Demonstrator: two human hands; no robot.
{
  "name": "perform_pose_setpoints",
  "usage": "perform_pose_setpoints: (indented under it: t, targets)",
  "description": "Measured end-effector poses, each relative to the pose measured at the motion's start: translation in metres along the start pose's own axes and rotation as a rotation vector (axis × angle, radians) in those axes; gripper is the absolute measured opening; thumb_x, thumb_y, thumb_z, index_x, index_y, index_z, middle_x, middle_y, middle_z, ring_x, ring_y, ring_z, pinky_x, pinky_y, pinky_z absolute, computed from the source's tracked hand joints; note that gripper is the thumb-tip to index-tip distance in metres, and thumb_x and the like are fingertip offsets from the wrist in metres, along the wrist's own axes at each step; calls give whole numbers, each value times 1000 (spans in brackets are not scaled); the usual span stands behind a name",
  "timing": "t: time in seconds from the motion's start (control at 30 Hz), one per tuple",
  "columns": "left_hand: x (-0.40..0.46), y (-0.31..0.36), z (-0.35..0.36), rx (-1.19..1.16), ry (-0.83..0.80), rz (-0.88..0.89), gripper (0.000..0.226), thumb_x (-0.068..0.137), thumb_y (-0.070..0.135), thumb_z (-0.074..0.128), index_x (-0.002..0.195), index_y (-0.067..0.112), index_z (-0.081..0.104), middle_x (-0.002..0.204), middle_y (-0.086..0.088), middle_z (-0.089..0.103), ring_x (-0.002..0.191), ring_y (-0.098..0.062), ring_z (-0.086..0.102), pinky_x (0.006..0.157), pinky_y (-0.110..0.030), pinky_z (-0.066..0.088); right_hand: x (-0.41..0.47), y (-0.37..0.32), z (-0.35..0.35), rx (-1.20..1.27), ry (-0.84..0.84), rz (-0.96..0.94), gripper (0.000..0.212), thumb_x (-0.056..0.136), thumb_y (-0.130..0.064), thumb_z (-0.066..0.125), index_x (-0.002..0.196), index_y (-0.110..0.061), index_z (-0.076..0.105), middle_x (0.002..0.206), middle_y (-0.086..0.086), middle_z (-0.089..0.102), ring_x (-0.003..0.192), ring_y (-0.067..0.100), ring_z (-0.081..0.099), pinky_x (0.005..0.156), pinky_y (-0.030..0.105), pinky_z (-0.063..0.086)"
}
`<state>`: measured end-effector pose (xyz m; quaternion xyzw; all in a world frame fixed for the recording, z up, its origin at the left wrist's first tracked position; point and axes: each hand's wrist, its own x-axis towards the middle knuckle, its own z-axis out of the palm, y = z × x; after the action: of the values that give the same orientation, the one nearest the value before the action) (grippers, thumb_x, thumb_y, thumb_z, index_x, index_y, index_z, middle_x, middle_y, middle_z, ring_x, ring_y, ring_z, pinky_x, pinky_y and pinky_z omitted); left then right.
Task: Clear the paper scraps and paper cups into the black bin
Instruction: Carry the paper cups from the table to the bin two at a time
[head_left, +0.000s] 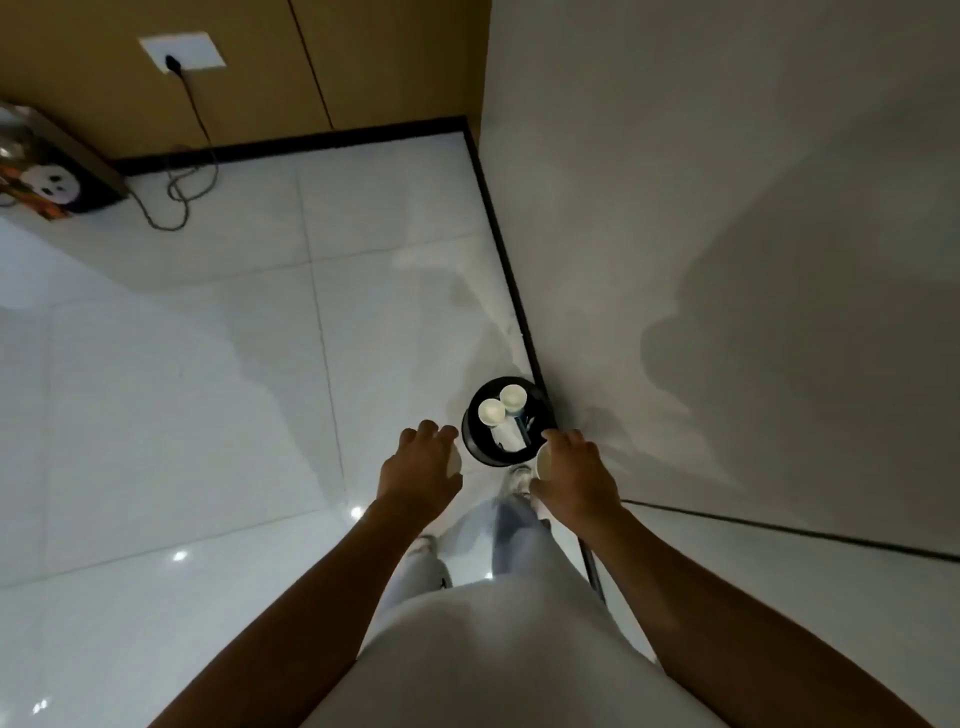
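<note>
Nearest, the left hand (422, 464) curls round a paper cup (454, 460), mostly hidden, and the right hand (574, 474) grips a second paper cup (544, 462), both held above the tiled floor (208, 395). Just beyond, the black bin (475, 441) stands against the dark skirting (511, 291) of the right wall, holding two cups (491, 412) and paper scraps (506, 435). Open floor stretches left and ahead to the far wall's cable (179, 200).

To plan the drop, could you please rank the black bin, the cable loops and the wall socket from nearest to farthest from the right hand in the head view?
From the right hand, which holds a paper cup:
1. Black bin, on the floor just ahead, by the wall.
2. Cable loops, on the floor far to the left.
3. Wall socket, on the brown wall above the loops.
</note>
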<state>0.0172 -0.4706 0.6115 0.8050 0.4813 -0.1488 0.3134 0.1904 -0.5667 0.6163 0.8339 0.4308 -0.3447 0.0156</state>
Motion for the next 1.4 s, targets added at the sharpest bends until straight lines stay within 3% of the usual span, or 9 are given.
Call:
perform_pose_setpoints:
  t: [0.33, 0.63, 0.83, 0.97, 1.2, 1.4]
  targets:
    - [113, 37, 47, -122, 20, -161, 61, 85, 32, 65, 139, 23, 39, 140, 0, 39, 128, -22, 37, 86, -35, 49, 141, 32, -17, -34, -38, -111, 60, 86, -22, 66, 140, -16, 39, 139, 7, 40, 125, 28, 42, 93, 36, 45]
    - [235, 12, 137, -75, 28, -126, 57, 87, 34, 63, 137, 20, 39, 138, -2, 40, 124, -23, 39, 84, -34, 51, 271, 66, 66, -33, -8, -149, 60, 87, -27, 67, 139, -12, 40, 137, 9, 46, 123, 26, 45, 93, 32, 45]
    - [324, -14, 232, -71, 10, -131, 61, 88, 34, 62, 141, 22, 34, 145, -2, 34, 131, -25, 32, 92, -35, 47, 363, 108, 146, 1, -11, -107, 68, 84, -32, 71, 141, -13, 40, 138, 9, 46, 125, 26, 46, 99, 40, 46]
    - [353, -30, 285, 6, 19, -85, 63, 88, 36, 62, 142, 22, 34, 146, -3, 34, 132, -24, 33, 92, -32, 47, 404, 125, 194, 1, -16, -177, 68, 82, -32, 74, 140, -16, 42, 140, 7, 45, 124, 27, 47, 94, 34, 45]
    - [370, -42, 336, 36, 16, -89, 75, 87, 36, 66, 148, 17, 27, 154, -10, 26, 143, -29, 23, 110, -39, 37, 430, 151, 249, -190, -143, -286, 80, 85, -30, 71, 150, -21, 26, 157, 6, 22, 144, 26, 21, 112, 40, 31]
    - [377, -45, 352, 82, 41, -71, 83, 84, 38, 69, 149, 11, 25, 157, -15, 19, 145, -31, 17, 116, -41, 23, 431, 160, 258, -301, -87, -381, 92, 85, -23, 70, 154, -20, 10, 161, 9, 9, 148, 27, 11, 118, 39, 17]
